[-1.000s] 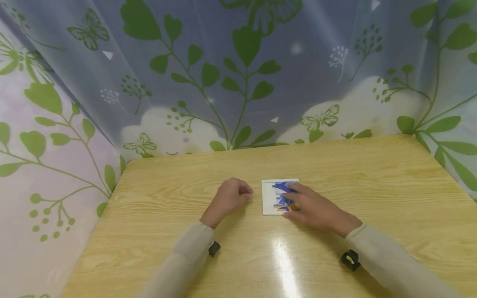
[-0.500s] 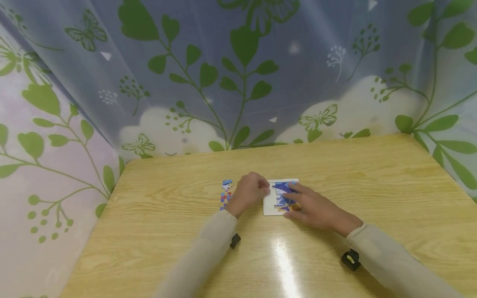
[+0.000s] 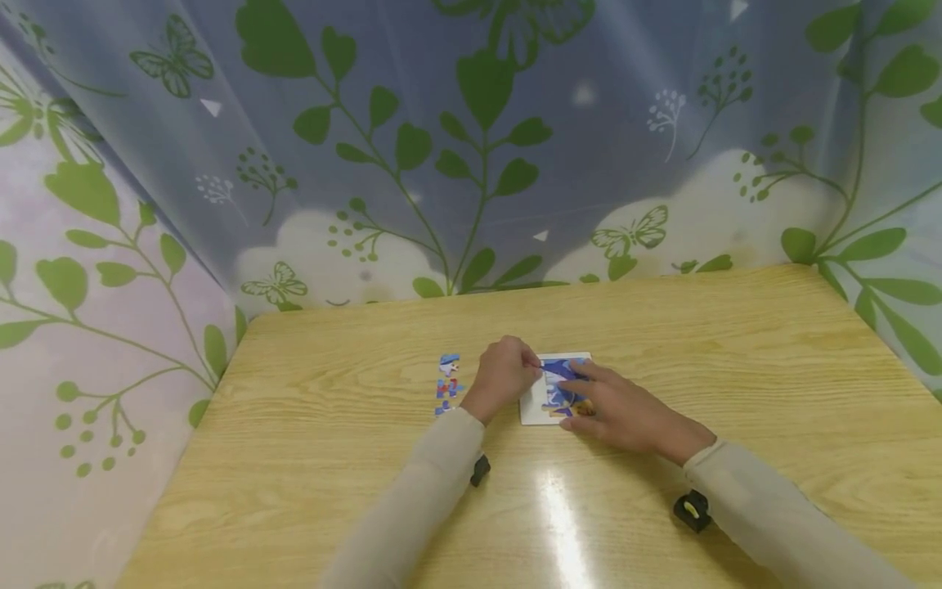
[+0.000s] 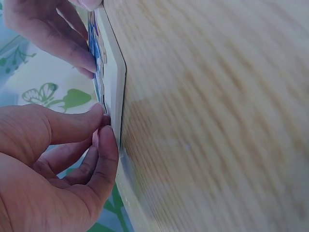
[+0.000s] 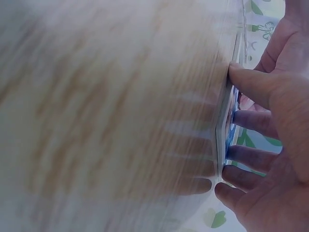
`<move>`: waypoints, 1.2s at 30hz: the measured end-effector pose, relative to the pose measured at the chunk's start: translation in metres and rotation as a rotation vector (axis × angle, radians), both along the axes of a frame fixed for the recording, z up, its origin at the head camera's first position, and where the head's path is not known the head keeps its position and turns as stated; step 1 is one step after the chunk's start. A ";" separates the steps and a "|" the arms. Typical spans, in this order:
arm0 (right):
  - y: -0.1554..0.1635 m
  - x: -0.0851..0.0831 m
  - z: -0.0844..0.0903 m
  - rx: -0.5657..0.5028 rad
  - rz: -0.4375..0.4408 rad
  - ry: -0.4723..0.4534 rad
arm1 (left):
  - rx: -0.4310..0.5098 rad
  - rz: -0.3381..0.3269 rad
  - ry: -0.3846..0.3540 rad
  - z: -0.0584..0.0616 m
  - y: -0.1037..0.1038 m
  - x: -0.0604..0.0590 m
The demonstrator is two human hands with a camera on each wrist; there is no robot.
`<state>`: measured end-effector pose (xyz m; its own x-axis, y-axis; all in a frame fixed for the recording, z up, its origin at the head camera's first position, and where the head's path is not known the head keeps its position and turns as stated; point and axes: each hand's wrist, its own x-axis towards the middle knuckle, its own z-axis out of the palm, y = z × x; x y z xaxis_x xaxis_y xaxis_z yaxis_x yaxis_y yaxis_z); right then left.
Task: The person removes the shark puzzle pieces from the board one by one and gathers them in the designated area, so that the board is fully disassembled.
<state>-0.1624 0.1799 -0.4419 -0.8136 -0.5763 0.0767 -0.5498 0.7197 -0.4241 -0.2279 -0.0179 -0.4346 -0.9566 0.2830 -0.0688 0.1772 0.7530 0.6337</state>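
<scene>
A small white puzzle board (image 3: pixel 531 406) with a partly built blue picture lies flat on the wooden table (image 3: pixel 706 352). My right hand (image 3: pixel 580 393) rests on it with straight, spread fingers that press the picture down; its fingertips (image 5: pixel 240 118) lie along the board's edge (image 5: pixel 223 130). My left hand (image 3: pixel 531 366) is at the board's upper left corner. There its thumb and forefinger (image 4: pixel 104 123) pinch what looks like a small puzzle piece against the board's rim (image 4: pixel 115 82). Several loose puzzle pieces (image 3: pixel 446 383) lie just left of the left hand.
Curtains printed with green leaves and butterflies (image 3: pixel 471 147) close in the table at the back and on the left. Bare wood stretches right of the board and toward me. A bright glare (image 3: pixel 562 515) lies on the near tabletop.
My left hand has moved right from over the loose pieces to the board's left edge, which uncovered those pieces. My right hand has stayed flat on the board.
</scene>
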 end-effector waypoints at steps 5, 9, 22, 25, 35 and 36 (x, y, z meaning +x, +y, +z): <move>0.000 -0.001 0.000 0.000 0.003 -0.006 | 0.029 0.022 -0.006 0.001 0.002 0.000; 0.001 -0.002 0.000 0.002 -0.004 -0.015 | 0.095 0.063 -0.021 0.003 0.002 0.002; 0.000 -0.001 0.001 0.015 -0.007 -0.037 | 0.152 0.149 -0.043 -0.003 0.003 0.002; 0.000 -0.001 0.000 0.013 -0.008 -0.032 | 0.166 0.159 -0.040 -0.005 0.001 0.002; -0.002 -0.001 -0.001 0.011 -0.002 0.006 | 0.226 0.171 -0.012 -0.001 -0.014 0.003; -0.002 -0.001 -0.001 0.013 -0.003 0.008 | 0.227 0.174 -0.012 -0.001 -0.016 0.002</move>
